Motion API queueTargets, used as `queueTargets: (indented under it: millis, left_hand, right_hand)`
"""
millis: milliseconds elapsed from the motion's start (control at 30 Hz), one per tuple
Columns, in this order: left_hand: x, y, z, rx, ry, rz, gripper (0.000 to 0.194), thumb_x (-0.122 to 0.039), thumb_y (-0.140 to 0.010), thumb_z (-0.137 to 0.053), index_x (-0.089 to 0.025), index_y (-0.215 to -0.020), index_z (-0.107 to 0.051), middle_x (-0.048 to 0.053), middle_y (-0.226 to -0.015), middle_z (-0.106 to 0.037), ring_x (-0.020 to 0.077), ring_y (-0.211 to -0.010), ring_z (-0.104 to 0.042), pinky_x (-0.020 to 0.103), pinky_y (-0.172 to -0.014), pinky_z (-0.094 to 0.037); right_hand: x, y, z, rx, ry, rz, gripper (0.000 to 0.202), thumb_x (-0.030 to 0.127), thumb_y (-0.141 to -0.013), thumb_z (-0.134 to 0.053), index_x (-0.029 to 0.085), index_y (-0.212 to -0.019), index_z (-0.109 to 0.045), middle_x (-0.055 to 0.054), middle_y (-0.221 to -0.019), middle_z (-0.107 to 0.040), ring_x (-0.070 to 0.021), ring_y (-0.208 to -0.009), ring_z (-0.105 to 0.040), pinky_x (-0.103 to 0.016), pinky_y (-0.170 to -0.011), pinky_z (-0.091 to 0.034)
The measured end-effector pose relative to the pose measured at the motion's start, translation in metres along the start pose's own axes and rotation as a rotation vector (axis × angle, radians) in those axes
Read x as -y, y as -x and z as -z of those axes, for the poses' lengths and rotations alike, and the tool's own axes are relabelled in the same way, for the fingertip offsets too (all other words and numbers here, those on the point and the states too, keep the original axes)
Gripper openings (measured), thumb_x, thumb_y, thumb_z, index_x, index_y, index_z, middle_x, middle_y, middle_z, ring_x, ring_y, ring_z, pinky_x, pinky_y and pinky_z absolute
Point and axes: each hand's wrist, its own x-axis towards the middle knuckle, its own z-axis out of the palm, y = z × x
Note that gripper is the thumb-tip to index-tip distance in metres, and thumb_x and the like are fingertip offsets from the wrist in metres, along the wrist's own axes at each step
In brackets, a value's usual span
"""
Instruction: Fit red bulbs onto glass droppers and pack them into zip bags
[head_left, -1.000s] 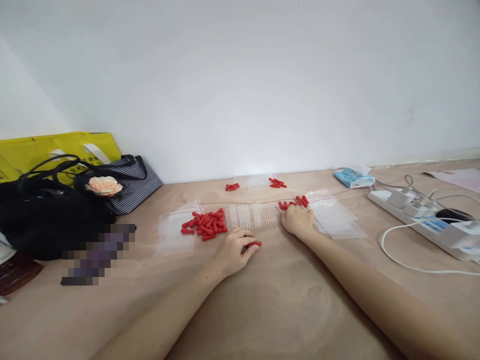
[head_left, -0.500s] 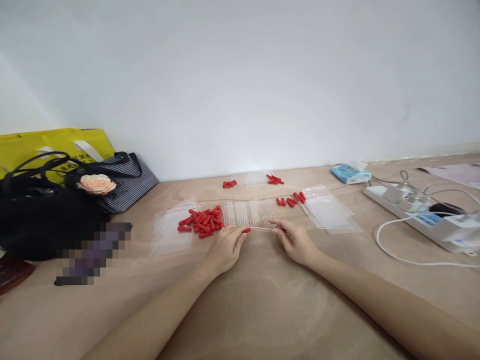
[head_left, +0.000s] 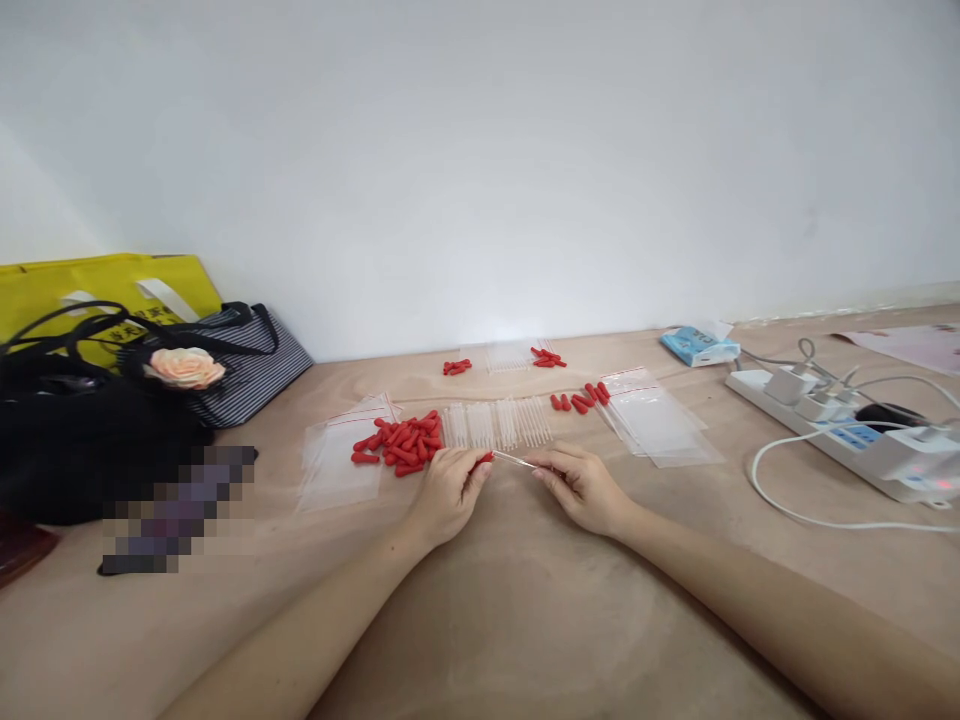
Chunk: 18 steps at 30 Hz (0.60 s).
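A person leans in with both bare hands over a tan bench (head_left: 525, 610), and I take their hands as the middle of the clock, with twelve toward the pale wall (head_left: 495, 170). The left hand (head_left: 448, 492) pinches a red rubber bulb (head_left: 488, 457), mostly hidden by its fingers. The right hand (head_left: 581, 490) grasps a thin clear tube (head_left: 514, 460) by one end; the other end meets the bulb, though I cannot tell whether it is inside. Just beyond, at twelve, a row of clear tubes (head_left: 495, 424) lies side by side. A heap of red bulbs (head_left: 405, 440) sits near nine o'clock, beside clear plastic bags (head_left: 337, 470). At two, a few loose red bulbs (head_left: 580, 403) lie by more plastic bags (head_left: 664, 425). Farther off toward twelve, two small clusters of bulbs (head_left: 548, 358) flank another set of tubes (head_left: 509, 356). Well out at two is a blue tissue pack (head_left: 694, 348); at three, a white power strip (head_left: 832, 430) with plugs. Toward ten are a yellow bag (head_left: 45, 300), a striped bag (head_left: 251, 375) and a peach flower (head_left: 184, 368).
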Motion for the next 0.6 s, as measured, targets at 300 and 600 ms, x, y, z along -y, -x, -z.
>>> queueTargets:
  millis: [300,600]
  left_hand:
    - [-0.0032,0.0007,0.0028,-0.071,0.076,-0.041,0.021,-0.028,-0.088,-0.039,-0.017,-0.083,-0.056,0.002,-0.071,-0.061,0.0148,-0.068,-0.053,0.029,-0.068,-0.039]
    - [-0.0010,0.0044,0.0028,-0.029,0.044,-0.106,0.019,-0.028,-0.086,-0.043,-0.018,-0.079,-0.057,0.001,-0.071,-0.061,0.0150,-0.070,-0.053,0.031,-0.073,-0.036]
  right_hand:
    - [-0.0061,0.0011,-0.0046,0.010,-0.008,0.092,0.024,0.030,-0.084,-0.047,0.020,-0.098,-0.064,-0.002,-0.067,-0.061,-0.0123,-0.062,-0.054,-0.025,-0.061,-0.042]
    - [-0.0096,0.0005,0.0012,0.093,0.136,0.183,0.022,0.028,-0.086,-0.046,0.020,-0.097,-0.064,-0.001,-0.067,-0.061,-0.0102,-0.060,-0.053,-0.029,-0.068,-0.033]
